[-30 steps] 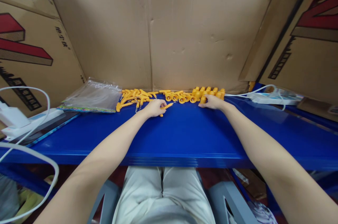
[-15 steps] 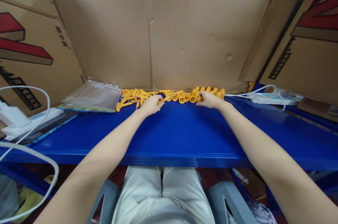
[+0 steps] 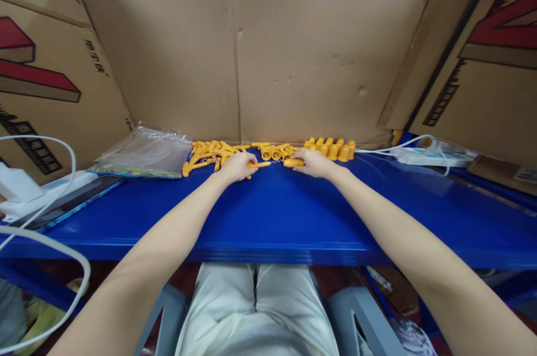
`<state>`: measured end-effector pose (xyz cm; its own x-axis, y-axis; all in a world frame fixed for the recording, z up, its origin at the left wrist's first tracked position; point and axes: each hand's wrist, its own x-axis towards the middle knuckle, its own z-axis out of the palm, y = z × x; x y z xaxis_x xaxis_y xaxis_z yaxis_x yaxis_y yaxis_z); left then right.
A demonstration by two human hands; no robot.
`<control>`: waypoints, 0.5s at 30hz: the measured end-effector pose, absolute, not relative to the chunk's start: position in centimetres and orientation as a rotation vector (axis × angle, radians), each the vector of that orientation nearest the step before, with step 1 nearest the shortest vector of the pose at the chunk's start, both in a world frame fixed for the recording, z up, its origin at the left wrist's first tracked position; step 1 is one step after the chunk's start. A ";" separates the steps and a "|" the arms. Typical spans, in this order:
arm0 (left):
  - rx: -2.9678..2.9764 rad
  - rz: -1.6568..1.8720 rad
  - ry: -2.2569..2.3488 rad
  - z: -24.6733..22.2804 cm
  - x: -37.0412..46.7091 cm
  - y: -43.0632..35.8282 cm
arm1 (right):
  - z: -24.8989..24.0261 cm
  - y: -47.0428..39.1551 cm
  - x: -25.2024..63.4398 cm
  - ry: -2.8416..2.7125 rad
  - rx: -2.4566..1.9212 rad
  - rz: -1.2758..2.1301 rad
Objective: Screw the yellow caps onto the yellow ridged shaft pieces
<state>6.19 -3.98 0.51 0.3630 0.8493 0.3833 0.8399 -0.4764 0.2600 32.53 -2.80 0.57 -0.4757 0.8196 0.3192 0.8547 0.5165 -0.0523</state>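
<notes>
We sit at a blue counter (image 3: 293, 216) walled in by cardboard (image 3: 268, 48), and nearly all the yellow stock lies loose along the foot of that wall, so we judge the work to be at an early stage with most of it left to do. At far left lies a clear bag (image 3: 145, 152); we cannot make out any finished pieces in it or set aside elsewhere on the counter. Next to it is a heap of threaded pins (image 3: 210, 153), tangled and unsorted. In the middle lies a short row of round sockets (image 3: 274, 153), their open mouths turned toward us, and to the right a tidy cluster of caps (image 3: 331, 149) stands close to the wall. A white cable (image 3: 398, 146) runs off toward the right from beside the caps. Our left hand (image 3: 237, 167) is closed around one pin (image 3: 259, 165), whose ribbed shaft sticks out to the right, just above the counter. Our right hand (image 3: 312, 162) grips one socket piece (image 3: 292, 162), pulled slightly forward of the row. The pin's tip and the socket are near each other but apart, so this pair is not yet joined. One joint is in hand, and the three heaps look almost untouched.
</notes>
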 end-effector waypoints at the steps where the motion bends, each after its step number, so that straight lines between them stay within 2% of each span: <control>1: 2.582 0.733 1.589 0.5 6.1 -3.9 | 0.4 -2.7 32.6 -2.451 -1.406 -0.171; 7: 2.647 0.750 1.489 0.2 6.0 -3.7 | -0.3 -1.9 32.4 -2.428 -1.182 -0.165; 12: 2.724 1.003 1.378 0.1 6.0 -3.5 | -0.7 -2.4 30.6 -2.416 -0.953 -0.122; 15: 2.634 0.934 1.472 0.3 6.0 -3.5 | -0.9 -2.8 29.7 -2.398 -0.979 -0.111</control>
<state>6.03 -3.54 0.32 0.3908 0.7719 0.5014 0.7822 -0.5656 0.2612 29.74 -2.83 -0.95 -0.5891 0.6247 0.5125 0.6694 0.7326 -0.1235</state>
